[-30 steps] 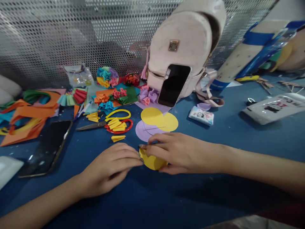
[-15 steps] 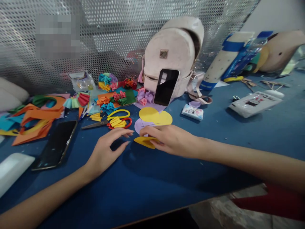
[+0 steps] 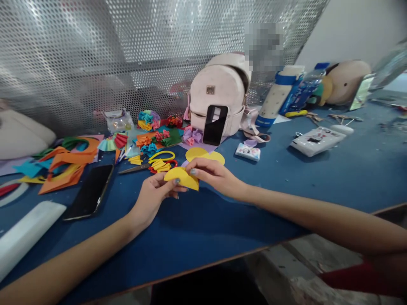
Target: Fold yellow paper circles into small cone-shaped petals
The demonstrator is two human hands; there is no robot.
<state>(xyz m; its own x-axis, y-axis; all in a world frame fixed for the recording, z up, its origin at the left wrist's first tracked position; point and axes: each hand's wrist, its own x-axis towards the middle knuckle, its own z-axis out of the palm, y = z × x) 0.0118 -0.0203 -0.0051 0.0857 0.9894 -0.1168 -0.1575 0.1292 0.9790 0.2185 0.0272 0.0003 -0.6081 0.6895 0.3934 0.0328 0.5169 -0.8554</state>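
L hand has since closed on yellow paper, pinching it; R hand pinches top edge. Fold approx. half. Pleated pcs done, 10 o'clock; flat discs unfolded, 1 o'clock.

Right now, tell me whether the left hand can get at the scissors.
Probably yes, once it is free: the scissors lie just beyond the left hand, and nothing appears to cover the blades. But that hand holds the yellow paper, and folded yellow pieces lie over the red handle.

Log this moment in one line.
left hand: holding folded yellow paper; right hand: at its upper edge; scissors: on table
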